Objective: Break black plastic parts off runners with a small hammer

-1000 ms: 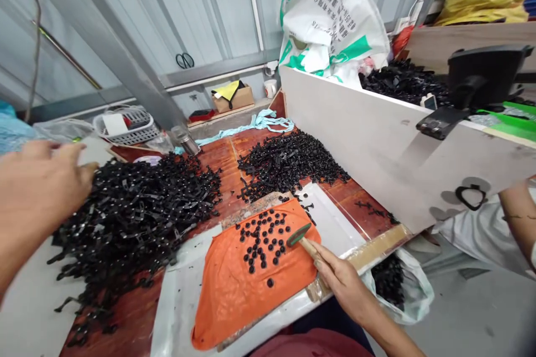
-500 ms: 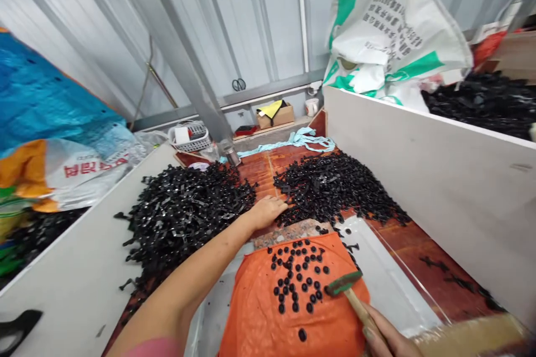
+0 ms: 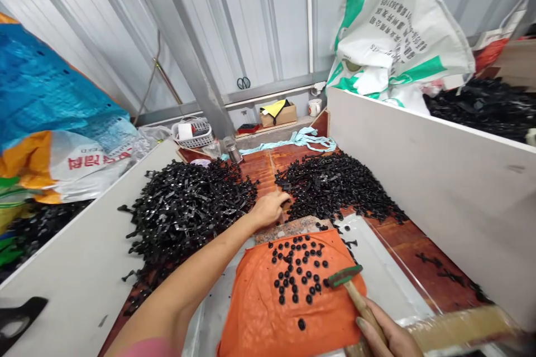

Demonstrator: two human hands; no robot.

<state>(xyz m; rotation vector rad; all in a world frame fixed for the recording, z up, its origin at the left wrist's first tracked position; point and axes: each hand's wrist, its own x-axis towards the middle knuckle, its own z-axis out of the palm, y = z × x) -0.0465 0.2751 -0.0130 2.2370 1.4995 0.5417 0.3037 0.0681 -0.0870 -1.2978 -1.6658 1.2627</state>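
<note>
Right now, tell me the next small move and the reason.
I'd probably have the left hand pinch a piece from the right pile of black parts: that hand is at the pile's left edge, though I can't tell whether it holds anything. The right hand grips the wooden-handled tool, its head over the orange sheet.

Black pieces look glossy plastic, the tool handle matt wood.
</note>
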